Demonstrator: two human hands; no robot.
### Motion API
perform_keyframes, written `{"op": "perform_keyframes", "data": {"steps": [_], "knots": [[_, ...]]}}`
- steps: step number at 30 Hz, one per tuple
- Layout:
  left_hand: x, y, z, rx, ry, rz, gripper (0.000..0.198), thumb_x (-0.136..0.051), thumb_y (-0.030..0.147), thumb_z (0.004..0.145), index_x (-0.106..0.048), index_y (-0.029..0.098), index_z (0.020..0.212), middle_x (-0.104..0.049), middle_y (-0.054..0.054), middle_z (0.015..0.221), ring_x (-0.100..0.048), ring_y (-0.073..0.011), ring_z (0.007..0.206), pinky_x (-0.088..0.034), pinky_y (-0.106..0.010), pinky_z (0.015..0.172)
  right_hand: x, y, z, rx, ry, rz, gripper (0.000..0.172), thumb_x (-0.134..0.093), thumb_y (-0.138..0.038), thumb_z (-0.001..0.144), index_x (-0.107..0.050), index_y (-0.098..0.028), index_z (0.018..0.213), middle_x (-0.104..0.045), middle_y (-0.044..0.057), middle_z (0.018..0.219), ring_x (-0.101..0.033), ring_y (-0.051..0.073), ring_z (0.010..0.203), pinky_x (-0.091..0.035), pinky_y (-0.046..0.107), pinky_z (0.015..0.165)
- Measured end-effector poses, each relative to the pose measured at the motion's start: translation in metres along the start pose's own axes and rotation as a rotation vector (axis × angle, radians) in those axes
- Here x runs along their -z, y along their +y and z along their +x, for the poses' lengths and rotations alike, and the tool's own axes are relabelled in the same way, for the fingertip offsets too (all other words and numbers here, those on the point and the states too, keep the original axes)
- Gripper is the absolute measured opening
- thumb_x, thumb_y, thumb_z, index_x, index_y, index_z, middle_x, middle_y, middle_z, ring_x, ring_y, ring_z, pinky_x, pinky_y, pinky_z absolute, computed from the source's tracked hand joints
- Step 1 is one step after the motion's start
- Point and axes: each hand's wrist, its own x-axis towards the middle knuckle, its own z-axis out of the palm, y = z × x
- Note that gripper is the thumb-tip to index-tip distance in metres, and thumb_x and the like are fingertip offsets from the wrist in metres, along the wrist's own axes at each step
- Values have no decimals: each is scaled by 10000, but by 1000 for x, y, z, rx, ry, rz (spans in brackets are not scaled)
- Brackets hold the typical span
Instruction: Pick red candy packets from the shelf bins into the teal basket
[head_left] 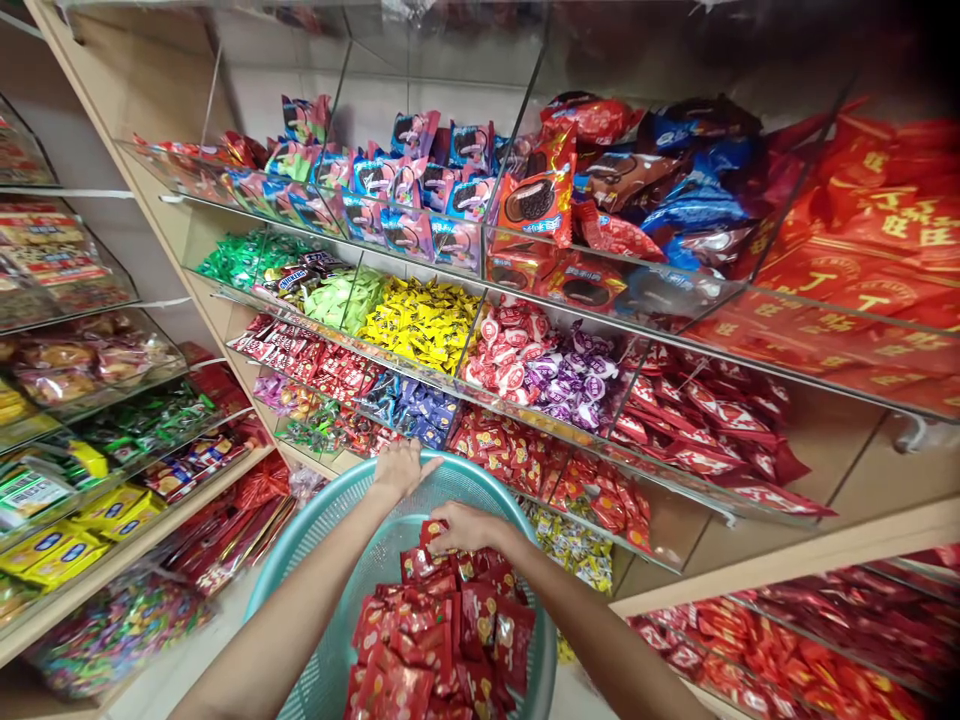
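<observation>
A teal plastic basket with perforated sides stands below me, holding a heap of small red candy packets. My left hand is closed over the basket's far rim, its thumb pointing right. Inside the basket, my right hand reaches in from the right with its fingers closed on a red candy packet at the far side of the heap. Its fingertips are partly hidden. Just beyond the rim, similar red packets fill a bin on a low shelf.
Shelves with clear front panels rise ahead, holding yellow candies, purple-wrapped candies, cookie packets and large red bags. More snack shelves stand at left. A wooden shelf edge juts out at lower right.
</observation>
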Motion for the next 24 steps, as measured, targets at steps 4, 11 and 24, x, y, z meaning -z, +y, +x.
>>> {"op": "perform_keyframes", "data": {"steps": [4,11,24], "knots": [[0,0,-1,-11,0,2,774,-72,668,798,-492,80,1077,-555,-179,1026,-488,-288,990,-309,-374,842,-3,-9,-2,-111,-77,-181,214,-607,-400,690,-616,-196,754,-578,-15,688,-502,140,649,-340,229,571],[4,1,-2,-7,-15,0,772,-72,661,802,-485,80,1098,-548,-182,1040,-481,-290,1001,-307,-378,847,-6,-16,-9,-51,-27,-243,247,-535,-240,760,-600,-212,997,-634,48,998,-535,226,937,-376,355,798],[6,2,-3,-3,-9,21,751,-87,656,807,-489,87,1087,-557,-176,1014,-491,-282,978,-316,-362,836,-5,-11,-26,-50,54,-366,158,-494,-203,797,-638,-179,738,-590,62,884,-469,236,928,-303,428,843]]}}
